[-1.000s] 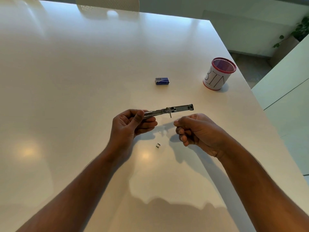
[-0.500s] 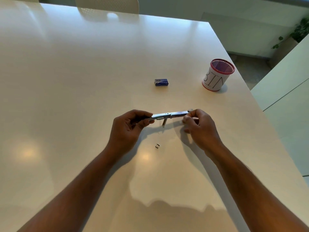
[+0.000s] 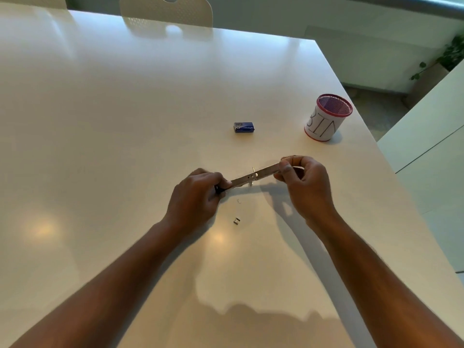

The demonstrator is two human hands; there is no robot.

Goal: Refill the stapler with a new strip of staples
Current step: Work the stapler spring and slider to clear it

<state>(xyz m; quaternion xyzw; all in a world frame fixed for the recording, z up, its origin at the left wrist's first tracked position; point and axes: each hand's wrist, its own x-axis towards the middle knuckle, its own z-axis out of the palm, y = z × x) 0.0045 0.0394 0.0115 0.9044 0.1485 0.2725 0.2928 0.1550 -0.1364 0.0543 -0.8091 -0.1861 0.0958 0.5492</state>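
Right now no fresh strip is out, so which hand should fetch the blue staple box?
Right hand, probably: it pinches only the stapler tip, the left hand grips its base.

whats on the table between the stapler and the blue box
Nothing: in the head view the stretch of white table between the stapler and the blue box is bare. The loose staples lie on the stapler's near side.
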